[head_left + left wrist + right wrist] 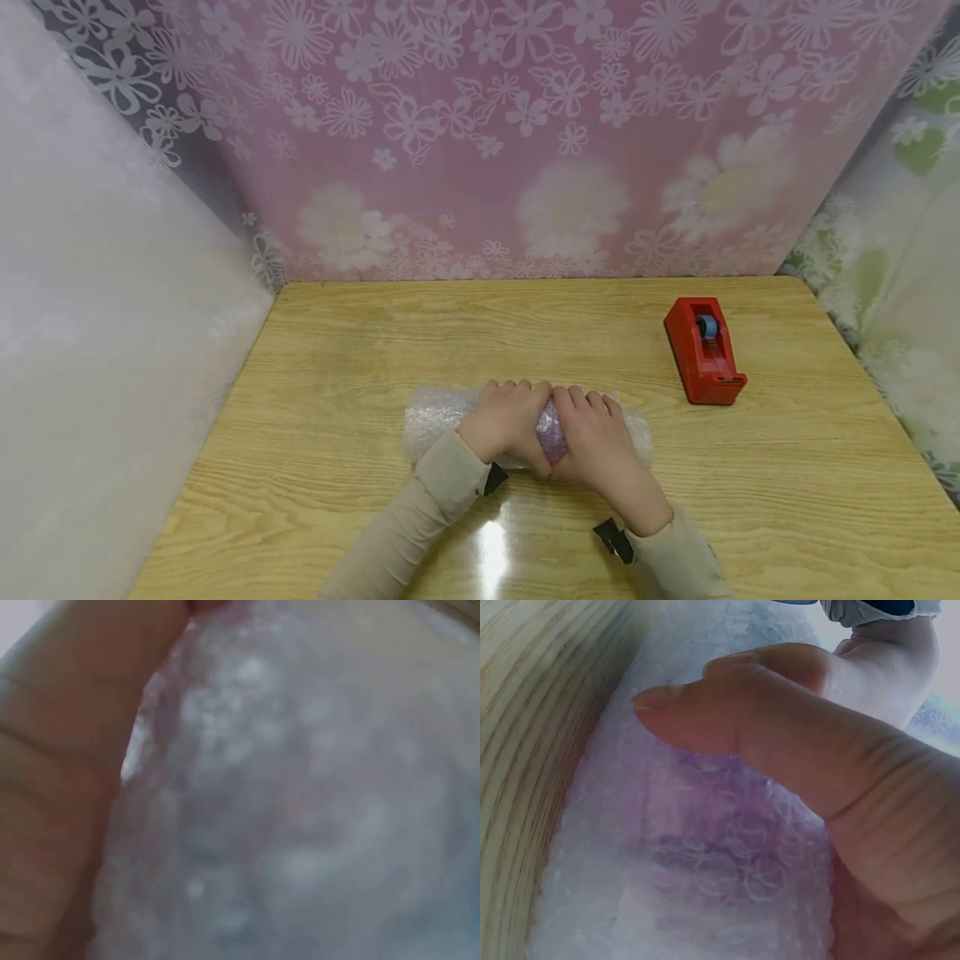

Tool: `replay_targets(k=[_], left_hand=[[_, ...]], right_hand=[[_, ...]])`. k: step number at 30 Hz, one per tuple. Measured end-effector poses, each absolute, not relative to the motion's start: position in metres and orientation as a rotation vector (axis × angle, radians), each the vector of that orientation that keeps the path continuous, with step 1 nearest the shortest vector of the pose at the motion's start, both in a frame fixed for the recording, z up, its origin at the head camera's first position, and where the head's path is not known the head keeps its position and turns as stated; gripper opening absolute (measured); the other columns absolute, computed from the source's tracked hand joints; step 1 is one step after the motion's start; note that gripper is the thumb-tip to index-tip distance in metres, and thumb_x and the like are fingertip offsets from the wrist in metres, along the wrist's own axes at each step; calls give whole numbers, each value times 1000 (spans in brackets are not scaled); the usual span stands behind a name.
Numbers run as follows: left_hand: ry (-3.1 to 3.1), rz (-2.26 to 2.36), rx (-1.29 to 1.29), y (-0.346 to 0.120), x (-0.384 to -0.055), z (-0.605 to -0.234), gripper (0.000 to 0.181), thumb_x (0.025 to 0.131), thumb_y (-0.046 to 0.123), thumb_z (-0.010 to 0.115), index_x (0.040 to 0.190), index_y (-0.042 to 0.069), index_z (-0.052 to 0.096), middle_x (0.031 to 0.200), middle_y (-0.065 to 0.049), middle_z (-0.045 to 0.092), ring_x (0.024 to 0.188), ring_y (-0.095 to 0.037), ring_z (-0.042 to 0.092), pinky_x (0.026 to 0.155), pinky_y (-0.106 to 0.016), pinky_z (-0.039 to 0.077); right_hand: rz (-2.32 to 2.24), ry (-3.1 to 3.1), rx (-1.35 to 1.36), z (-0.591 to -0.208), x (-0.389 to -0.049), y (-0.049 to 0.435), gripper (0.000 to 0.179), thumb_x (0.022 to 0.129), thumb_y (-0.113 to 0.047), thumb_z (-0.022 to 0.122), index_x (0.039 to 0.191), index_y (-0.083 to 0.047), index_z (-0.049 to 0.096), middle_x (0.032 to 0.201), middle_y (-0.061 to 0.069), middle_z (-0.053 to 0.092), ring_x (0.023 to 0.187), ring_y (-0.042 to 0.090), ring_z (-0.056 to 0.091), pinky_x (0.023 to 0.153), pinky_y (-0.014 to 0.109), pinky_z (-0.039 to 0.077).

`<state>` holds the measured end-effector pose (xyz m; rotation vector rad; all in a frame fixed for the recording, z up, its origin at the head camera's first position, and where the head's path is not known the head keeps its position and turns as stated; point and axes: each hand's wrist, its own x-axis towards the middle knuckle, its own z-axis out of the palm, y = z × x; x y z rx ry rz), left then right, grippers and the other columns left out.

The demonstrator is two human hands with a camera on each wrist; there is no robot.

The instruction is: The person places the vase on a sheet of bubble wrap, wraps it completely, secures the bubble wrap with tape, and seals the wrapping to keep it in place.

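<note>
A roll of bubble wrap [438,421] lies crosswise on the table, wrapped around something purple [551,433] that shows through the layers at its middle. My left hand [512,421] grips the roll left of the purple part, fingers over the far side and thumb on the near side. Close beside it, my right hand [596,433] grips the roll in the same way. The right wrist view shows the thumb [705,720] lying across the bubble wrap [705,862]. In the left wrist view the wrap [285,787] is blurred and fills most of the picture. What exactly is inside cannot be made out.
A red tape dispenser [701,354] with a roll of blue tape [707,327] stands on the wooden table [337,333] at the back right. Flowered pink cloth [465,150] hangs behind the table's far edge, with pale cloth on both sides.
</note>
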<state>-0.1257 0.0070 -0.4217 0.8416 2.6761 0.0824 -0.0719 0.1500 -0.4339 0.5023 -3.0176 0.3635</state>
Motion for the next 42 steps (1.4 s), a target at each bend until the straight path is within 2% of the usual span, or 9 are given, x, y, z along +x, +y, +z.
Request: replay_targets(k=[5,10,18,25,32,42], left_hand=[[2703,7,850,5,-122,-420,103,55,65,87,137,16,49,127,-3,60,113,-27,57,96,-48,43],[2808,-172,960,4,-111,-421,106,58,72,80,141,16,46,132,-1,55,117,-25,53,95,-49,44],[3043,-346,1049,6,-87,-434,109,61,75,77,139,8,44,126,-5,56,113,-27,54,99,-53,41],[3191,-318,1079,7,-83,-443,101,55,70,83,127,8,50,110,-5,58,98,-24,56,88,-45,45],[3218,-300,1128,9,-87,-443,89,58,63,85,121,9,54,109,-4,61,97,-22,59,85,-43,48],[3129,-243,1046,8,-97,-439,95,54,72,83,121,11,55,107,-2,59,93,-20,57,79,-40,48]], right_hand=[[382,-3041,510,-433,-73,150,93,55,-46,92,127,-2,51,118,17,59,105,40,54,95,62,40],[392,-3084,478,-432,-73,149,96,54,-44,93,129,-1,51,121,17,58,108,40,54,96,62,39],[397,-3102,473,-434,-73,150,100,53,-44,95,132,-1,51,123,17,58,108,40,54,96,62,39],[402,-3092,482,-433,-73,151,98,52,-40,96,131,-2,51,122,18,58,108,40,54,96,63,39],[407,-3114,447,-432,-73,151,99,53,-42,94,132,-1,50,124,19,58,111,42,53,99,65,35],[376,-3043,365,-425,-62,141,97,60,-39,92,135,4,49,132,22,56,122,45,47,105,70,25]])
